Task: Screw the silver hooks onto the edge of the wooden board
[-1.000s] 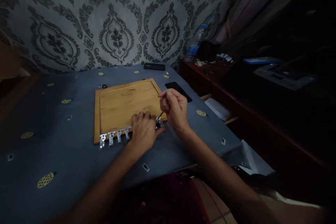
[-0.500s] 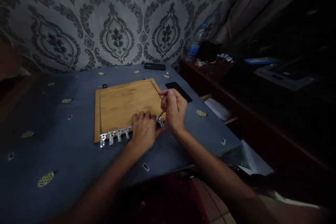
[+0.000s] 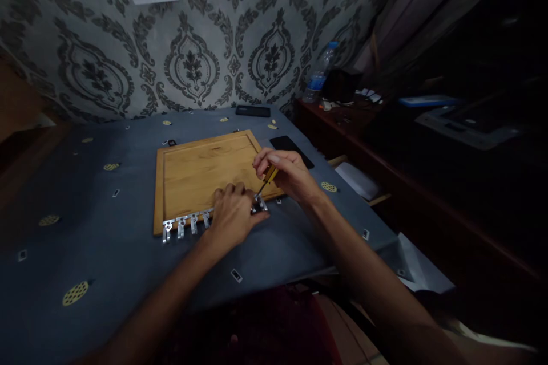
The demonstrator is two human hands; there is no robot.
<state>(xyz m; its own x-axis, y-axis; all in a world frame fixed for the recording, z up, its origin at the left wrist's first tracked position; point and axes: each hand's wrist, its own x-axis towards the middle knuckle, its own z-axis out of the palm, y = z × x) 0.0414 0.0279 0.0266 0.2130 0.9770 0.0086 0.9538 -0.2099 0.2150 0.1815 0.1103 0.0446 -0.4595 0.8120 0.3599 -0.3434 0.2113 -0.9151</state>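
Observation:
A framed wooden board (image 3: 201, 168) lies flat on the table, with a row of silver metal hooks (image 3: 181, 226) along its near edge. My left hand (image 3: 233, 214) grips that edge, its bent fingers on the wood and its thumb by the rightmost hook (image 3: 261, 203). It covers the middle of the row. A screwdriver (image 3: 270, 174) with a yellow handle is pinched in the fingers of my right hand (image 3: 291, 174). The shaft slants down to the left, and its tip is at the hooks just right of my left fingers.
A black phone (image 3: 291, 149) lies right of the board, and another dark phone-like object (image 3: 253, 110) sits near the wall. On the dark cabinet at right stands a plastic bottle (image 3: 317, 80). An open drawer (image 3: 358, 179) holds something white. Blue patterned cloth (image 3: 120, 262) covers the table.
My right hand has turned and opened its grip somewhat, so the screwdriver's yellow handle now shows. My left hand stays on the board's edge. The view has shifted slightly.

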